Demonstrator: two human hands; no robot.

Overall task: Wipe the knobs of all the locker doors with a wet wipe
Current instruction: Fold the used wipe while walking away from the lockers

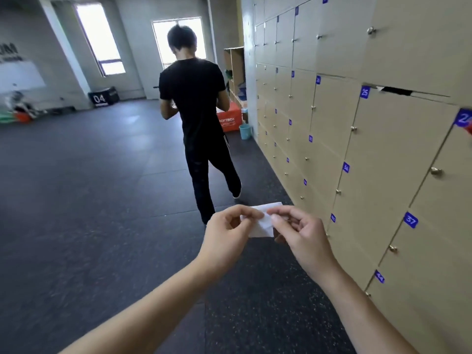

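Left hand [227,233]: fingers pinching the wet wipe [263,222].
Right hand [301,231]: pinching its other edge.
Tip: unfold fully before nearest knob [435,170].

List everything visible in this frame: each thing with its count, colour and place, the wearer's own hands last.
lockers: many doors, beige, wall on the right
knobs: one per door, metal
number tags: blue, at door corners
person: one, in black, back turned, ahead on the floor
box: one, orange, by the lockers' far end
bucket: one, light blue, beside the box
black box: one, marked 04, far wall
windows: two, bright, far wall
floor: dark mats
wet wipe: one, white, between both hands
left hand: pinches the wipe
right hand: pinches the wipe
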